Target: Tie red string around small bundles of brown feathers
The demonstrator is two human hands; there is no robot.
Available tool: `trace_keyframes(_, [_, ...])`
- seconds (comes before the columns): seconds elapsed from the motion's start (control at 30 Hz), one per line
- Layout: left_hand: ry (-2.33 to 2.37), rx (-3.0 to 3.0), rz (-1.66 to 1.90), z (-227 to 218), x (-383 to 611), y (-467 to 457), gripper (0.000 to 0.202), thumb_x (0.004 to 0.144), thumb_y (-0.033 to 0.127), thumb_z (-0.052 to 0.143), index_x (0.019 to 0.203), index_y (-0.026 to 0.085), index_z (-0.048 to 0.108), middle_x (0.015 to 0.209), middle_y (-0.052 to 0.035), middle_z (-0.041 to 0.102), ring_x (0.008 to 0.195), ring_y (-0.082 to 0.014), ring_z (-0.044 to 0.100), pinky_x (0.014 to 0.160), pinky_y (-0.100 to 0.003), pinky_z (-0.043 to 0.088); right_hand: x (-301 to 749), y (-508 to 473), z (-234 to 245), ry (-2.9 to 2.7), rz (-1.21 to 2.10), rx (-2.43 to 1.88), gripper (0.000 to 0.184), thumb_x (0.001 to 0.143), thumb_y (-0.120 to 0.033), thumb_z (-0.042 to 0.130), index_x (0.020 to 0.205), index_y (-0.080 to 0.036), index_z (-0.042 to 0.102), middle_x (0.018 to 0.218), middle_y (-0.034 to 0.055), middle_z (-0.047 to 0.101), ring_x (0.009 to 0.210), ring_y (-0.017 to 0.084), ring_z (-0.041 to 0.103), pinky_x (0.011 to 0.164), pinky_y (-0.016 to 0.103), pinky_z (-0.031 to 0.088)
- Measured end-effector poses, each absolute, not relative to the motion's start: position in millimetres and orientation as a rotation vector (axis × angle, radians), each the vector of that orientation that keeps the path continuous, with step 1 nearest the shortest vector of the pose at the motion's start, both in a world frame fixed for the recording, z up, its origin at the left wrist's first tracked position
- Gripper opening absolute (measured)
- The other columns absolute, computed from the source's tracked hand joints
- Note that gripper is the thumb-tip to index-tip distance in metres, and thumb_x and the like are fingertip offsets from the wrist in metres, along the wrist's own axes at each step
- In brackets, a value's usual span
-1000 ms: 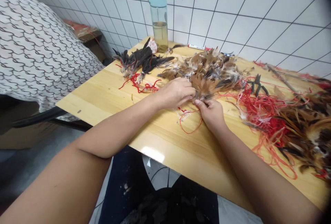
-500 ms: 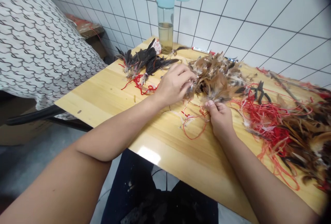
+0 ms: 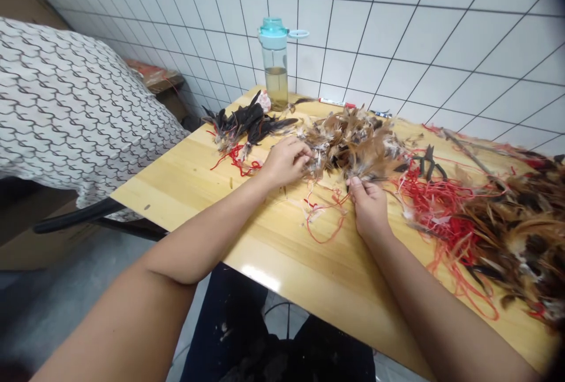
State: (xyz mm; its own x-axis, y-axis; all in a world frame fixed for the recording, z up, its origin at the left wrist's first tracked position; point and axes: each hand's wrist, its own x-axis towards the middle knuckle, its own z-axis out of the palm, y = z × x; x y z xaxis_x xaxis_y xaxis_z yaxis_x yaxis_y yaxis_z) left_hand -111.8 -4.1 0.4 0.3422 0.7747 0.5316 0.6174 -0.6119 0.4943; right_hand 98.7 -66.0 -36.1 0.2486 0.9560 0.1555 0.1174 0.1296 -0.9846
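My right hand [image 3: 369, 202] pinches the base of a bunch of brown feathers [image 3: 371, 155] between thumb and fingers, its tips fanning out away from me. My left hand [image 3: 286, 161] is at the left edge of a pile of brown feather bunches [image 3: 333, 132], with fingers curled together. Whatever lies between those fingertips is hidden or too small to name. A loop of thin red string [image 3: 324, 241] with white scraps lies on the table between my hands. Black feather bunches [image 3: 247, 120] rest beyond my left hand, beside red string [image 3: 238, 161].
A water bottle [image 3: 274, 70] stands at the back of the wooden table [image 3: 185, 193] near the tiled wall. Markers [image 3: 336, 102] lie beside it. To the right are black-handled pliers [image 3: 428, 164], tangled red string [image 3: 441, 205] and a larger brown feather heap [image 3: 521, 229].
The view has tilted up slightly, so the table sits lower. My left hand has drawn a little left, away from my right hand. The right hand keeps its pinch on the feather bunch.
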Motion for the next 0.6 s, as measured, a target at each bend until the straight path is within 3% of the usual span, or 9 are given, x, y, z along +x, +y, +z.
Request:
trace_keyframes(0.13, [1.107,2.202,1.051,1,-105,-11,0.013,0.082,0.02,0.059,0.088,0.016,0.071,0.085,-0.0036,0.062,0.078,-0.013,0.056,0.075,-0.027,0.046,95,-68,-34,-1.083,0.886,-1.325,0.043,0.069,-0.06,0.067,0.069,-0.017,0.065,0.059,-0.0007,0.057,0.062,0.014,0.053,0.065,0.03,0.044])
trace_keyframes(0.33, [0.924,2.02,0.935,-1,-87,-27,0.031,0.081,0.027,0.065,0.109,0.015,0.067,0.092,-0.0041,0.058,0.076,-0.0103,0.055,0.073,-0.024,0.046,88,-70,-39,-1.127,0.929,-1.311,0.043,0.07,-0.061,0.064,0.066,-0.018,0.062,0.066,0.0015,0.062,0.066,0.015,0.055,0.07,0.033,0.045])
trace_keyframes(0.5, [0.888,1.955,0.856,-1,-81,-31,0.017,0.078,0.03,0.065,0.081,0.013,0.063,0.077,-0.0001,0.056,0.07,-0.01,0.049,0.066,-0.023,0.04,85,-71,-42,-1.231,0.969,-1.279,0.041,0.073,-0.06,0.061,0.064,-0.02,0.059,0.064,0.0007,0.059,0.065,0.016,0.053,0.067,0.032,0.044])
trace_keyframes(0.6, [0.902,1.821,0.88,0,-79,-31,0.014,0.079,0.027,0.063,0.078,0.014,0.062,0.074,0.001,0.058,0.069,-0.0099,0.05,0.067,-0.024,0.039,85,-73,-39,-1.256,0.957,-1.304,0.041,0.075,-0.06,0.059,0.064,-0.02,0.057,0.062,0.0001,0.057,0.063,0.015,0.051,0.065,0.03,0.043])
